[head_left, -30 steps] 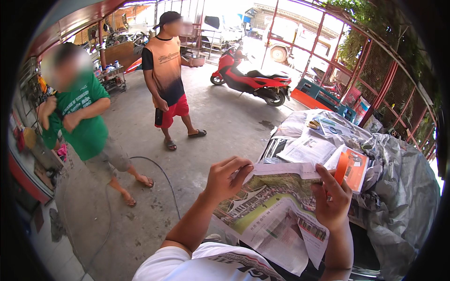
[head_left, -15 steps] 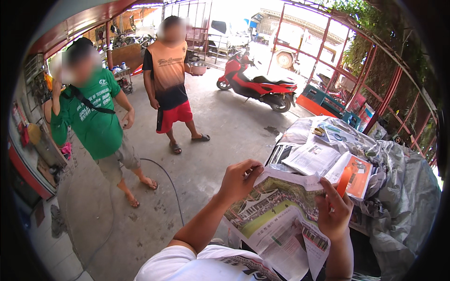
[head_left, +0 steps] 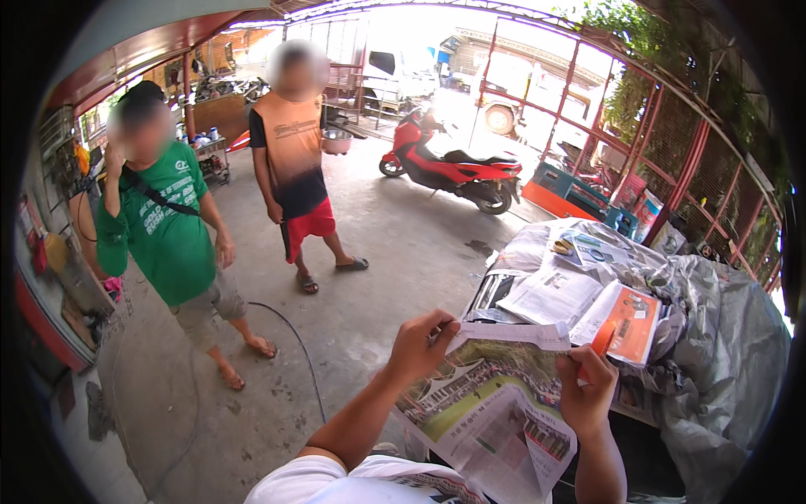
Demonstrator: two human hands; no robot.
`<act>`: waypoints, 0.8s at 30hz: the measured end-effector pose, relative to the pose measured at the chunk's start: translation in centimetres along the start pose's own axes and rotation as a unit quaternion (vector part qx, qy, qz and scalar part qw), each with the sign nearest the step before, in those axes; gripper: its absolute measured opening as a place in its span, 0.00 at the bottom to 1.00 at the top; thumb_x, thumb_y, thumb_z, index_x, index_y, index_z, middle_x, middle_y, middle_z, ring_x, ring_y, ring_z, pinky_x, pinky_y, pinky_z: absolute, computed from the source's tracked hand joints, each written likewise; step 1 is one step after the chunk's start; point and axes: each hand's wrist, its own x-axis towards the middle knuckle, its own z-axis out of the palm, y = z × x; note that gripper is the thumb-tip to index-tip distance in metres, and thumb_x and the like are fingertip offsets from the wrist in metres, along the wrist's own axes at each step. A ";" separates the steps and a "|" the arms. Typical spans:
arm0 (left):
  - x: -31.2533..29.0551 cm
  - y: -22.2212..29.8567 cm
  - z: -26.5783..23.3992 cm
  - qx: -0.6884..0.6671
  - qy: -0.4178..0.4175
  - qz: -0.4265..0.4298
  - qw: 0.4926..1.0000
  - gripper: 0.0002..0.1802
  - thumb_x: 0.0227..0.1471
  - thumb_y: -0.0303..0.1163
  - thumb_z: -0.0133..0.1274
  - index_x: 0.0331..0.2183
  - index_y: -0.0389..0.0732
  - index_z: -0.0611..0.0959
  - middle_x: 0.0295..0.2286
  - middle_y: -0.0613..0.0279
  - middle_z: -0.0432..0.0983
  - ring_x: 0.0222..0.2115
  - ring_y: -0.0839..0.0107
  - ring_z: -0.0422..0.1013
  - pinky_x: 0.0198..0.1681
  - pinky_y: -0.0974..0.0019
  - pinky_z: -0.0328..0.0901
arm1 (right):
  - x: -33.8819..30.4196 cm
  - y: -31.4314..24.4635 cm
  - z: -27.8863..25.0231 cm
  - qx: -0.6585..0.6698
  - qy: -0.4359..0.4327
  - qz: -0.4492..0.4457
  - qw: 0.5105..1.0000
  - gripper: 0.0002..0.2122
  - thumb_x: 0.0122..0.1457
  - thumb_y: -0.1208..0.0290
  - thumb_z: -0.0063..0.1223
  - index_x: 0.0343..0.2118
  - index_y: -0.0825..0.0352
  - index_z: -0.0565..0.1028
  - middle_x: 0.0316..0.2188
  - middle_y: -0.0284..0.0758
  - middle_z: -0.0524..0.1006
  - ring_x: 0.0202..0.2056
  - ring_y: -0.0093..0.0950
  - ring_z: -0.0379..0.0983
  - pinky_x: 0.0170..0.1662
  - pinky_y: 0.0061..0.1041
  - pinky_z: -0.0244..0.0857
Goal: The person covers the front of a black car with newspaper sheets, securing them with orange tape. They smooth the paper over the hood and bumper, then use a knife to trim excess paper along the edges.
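Observation:
A sheet of newspaper [head_left: 487, 412] with a large colour photo hangs in front of my chest, its lower right part folded over. My left hand [head_left: 422, 344] is closed, pinching the sheet's upper left corner between thumb and fingers. At the upper right corner, my right hand [head_left: 588, 388] is also closed on the paper. A curved orange band [head_left: 603, 339] shows behind the fingers of my right hand; most of it is hidden, so its kind is unclear. Beyond the sheet, an open magazine [head_left: 558, 294] and an orange-covered booklet [head_left: 631, 323] lie on a covered surface.
A grey plastic cover [head_left: 714, 370] drapes the surface at right, with scissors [head_left: 562, 246] among papers. At left stand a person in green [head_left: 164, 227] and a person in orange [head_left: 290, 134] holding a metal bowl [head_left: 337, 142]. Behind are a red scooter [head_left: 449, 164] and a floor hose [head_left: 294, 336].
Both hands have lowered slightly in view with the newspaper, my right hand also shifting left. Less of the orange band shows now. The green-clad person's lowered hand has moved slightly.

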 end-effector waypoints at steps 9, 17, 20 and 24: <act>-0.7 -1.2 -0.6 -0.018 -0.043 0.042 0.998 0.07 0.66 0.30 0.55 0.36 0.36 0.80 0.26 0.51 0.78 0.25 0.56 0.77 0.31 0.60 0.70 | -0.5 -0.3 0.5 0.050 -0.033 0.035 0.998 0.12 0.67 0.76 0.54 0.25 0.71 0.69 0.16 0.30 0.68 0.21 0.15 0.63 0.25 0.20 0.54; -1.1 -1.8 -0.6 -0.027 -0.032 0.009 0.999 0.08 0.66 0.30 0.56 0.36 0.35 0.80 0.26 0.51 0.79 0.25 0.60 0.78 0.30 0.62 0.70 | -0.3 1.2 1.5 0.112 -0.068 0.033 0.991 0.13 0.67 0.75 0.54 0.24 0.70 0.69 0.15 0.29 0.66 0.20 0.14 0.61 0.24 0.20 0.51; -1.4 -2.2 -0.3 -0.017 -0.032 0.008 0.999 0.08 0.66 0.30 0.56 0.36 0.35 0.80 0.25 0.51 0.78 0.24 0.61 0.77 0.30 0.62 0.70 | -0.2 2.1 1.9 0.113 -0.078 0.025 0.990 0.13 0.67 0.75 0.55 0.24 0.71 0.69 0.16 0.30 0.66 0.19 0.14 0.61 0.24 0.20 0.51; -1.7 -1.8 -0.7 -0.002 -0.033 0.017 0.999 0.08 0.66 0.30 0.56 0.36 0.35 0.80 0.25 0.51 0.79 0.24 0.62 0.77 0.30 0.63 0.70 | 0.4 2.6 2.3 0.122 -0.109 -0.003 0.987 0.16 0.66 0.68 0.59 0.24 0.71 0.70 0.17 0.31 0.68 0.19 0.17 0.63 0.24 0.21 0.53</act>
